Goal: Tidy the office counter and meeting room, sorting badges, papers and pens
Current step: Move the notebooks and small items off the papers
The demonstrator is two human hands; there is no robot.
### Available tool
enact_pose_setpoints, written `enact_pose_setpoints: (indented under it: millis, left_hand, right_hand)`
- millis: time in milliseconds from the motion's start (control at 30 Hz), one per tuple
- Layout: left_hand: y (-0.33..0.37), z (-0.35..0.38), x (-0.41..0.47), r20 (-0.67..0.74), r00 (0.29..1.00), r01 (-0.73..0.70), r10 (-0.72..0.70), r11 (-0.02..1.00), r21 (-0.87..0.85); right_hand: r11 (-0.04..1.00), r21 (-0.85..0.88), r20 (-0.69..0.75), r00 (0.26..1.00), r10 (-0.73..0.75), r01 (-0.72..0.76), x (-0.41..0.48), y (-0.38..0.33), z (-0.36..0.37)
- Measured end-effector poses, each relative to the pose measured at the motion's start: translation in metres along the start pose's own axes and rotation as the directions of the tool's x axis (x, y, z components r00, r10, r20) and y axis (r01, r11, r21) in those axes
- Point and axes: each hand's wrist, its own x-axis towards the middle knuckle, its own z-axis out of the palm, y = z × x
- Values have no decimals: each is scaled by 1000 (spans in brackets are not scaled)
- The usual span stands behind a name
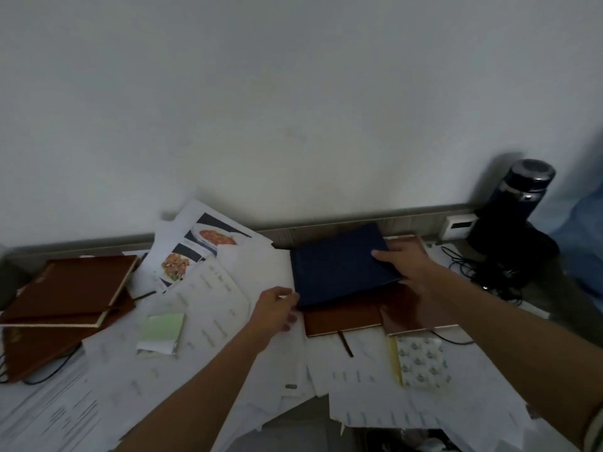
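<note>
A dark blue notebook (339,265) lies tilted on top of brown notebooks (346,318) near the wall. My right hand (408,265) grips its right edge, thumb on the cover. My left hand (277,309) holds its lower left corner with curled fingers. Loose white papers (208,288) cover the counter around it, some printed with food photos (202,249).
Two brown notebooks (65,288) are stacked at the left over a black cable. A green sticky pad (161,331) and a patterned pad (422,362) lie on the papers. A dark flask (522,190), a white socket (458,225) and tangled cables (483,275) stand at the right.
</note>
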Motion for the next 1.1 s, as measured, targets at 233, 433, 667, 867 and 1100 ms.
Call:
enact_pose_setpoints:
  millis: [233, 433, 667, 867, 1100]
  left_hand:
    - [22, -13, 7, -134, 962, -210, 240, 956, 204]
    - [15, 27, 14, -16, 1000, 22, -20, 996, 89]
    - [18, 33, 32, -202, 974, 98, -108, 993, -59]
    - [24, 42, 35, -235, 971, 96, -49, 977, 192]
    - [31, 33, 35, -160, 980, 154, -117, 957, 245]
  right_hand:
    - [954, -237, 376, 923, -84, 183, 15, -63, -6]
    - [970, -90, 205, 958, -203, 225, 42, -42, 36]
    - [957, -229, -75, 977, -199, 178, 61, -18, -10]
    - [963, -269, -296, 953, -63, -20, 28, 24, -71]
    - [995, 100, -115, 993, 9, 3, 5, 5, -68]
